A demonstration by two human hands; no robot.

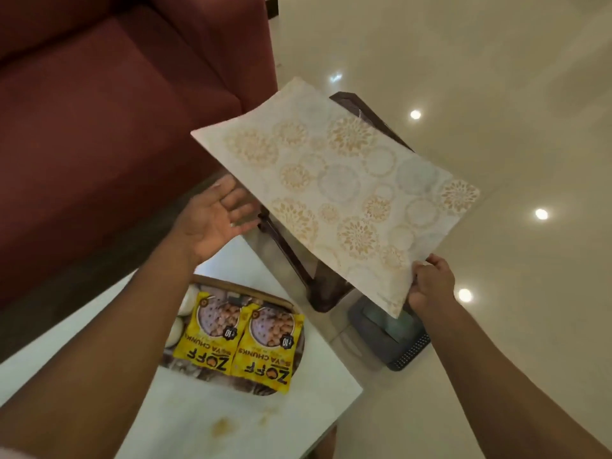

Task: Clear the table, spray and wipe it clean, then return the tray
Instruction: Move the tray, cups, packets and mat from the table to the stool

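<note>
Floor (496,77), pale and glossy with ceiling-light reflections, takes up the whole area beyond and to the right of the right hand (430,284); a dark grey slotted bin or stool (387,332) stands on it just under that hand. White table (231,412) has its right edge and far corner running below and between the two forearms, with yellowish stains near its close edge. Maroon sofa (99,127) closes off the side beyond the left hand (212,217). A dark wooden stand (298,260) sits past the table's far corner, mostly hidden behind the mat.

Placemat (334,193), cream with gold and grey medallion print, is held up in the air, tilted, above the stand and clear of the table. Its near right corner is at the right fingers; its lower left edge lies just beside the left fingertips (245,207).

Tray (245,291) stands on the table below the left wrist, carrying two yellow soya-chunk packets (238,342) side by side and pale round items (180,323) at its left side.

Right hand: fingers curled, pinching the placemat's corner. Left hand: palm up, fingers straight and spread, holding nothing; whether the fingertips touch the mat's edge cannot be told.
</note>
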